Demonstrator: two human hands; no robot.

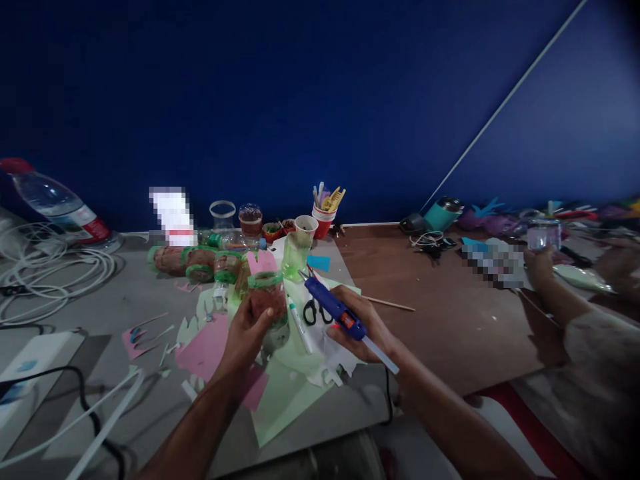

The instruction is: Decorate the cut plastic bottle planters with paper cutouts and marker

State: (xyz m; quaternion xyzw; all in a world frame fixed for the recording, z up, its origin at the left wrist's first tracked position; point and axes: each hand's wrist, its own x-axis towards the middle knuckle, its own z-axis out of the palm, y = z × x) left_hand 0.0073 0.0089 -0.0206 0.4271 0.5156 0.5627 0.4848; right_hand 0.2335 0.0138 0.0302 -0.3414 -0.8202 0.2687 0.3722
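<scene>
Blue wall [300, 100], left hand [249, 328] gripping brown container [267, 297], right hand [373, 325] clasping glue gun [333, 306]

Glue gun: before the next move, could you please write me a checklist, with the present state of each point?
1. Glue gun held in the right hand: ok.
2. Green-banded container held in the left hand: ok.
3. Glue stick inserted at the rear: ok.
4. Nozzle apart from the left hand: ok.
5. Paper around free of tools: not ok; scissors and marker lie there.
6. Glue hot: cannot tell.
</scene>
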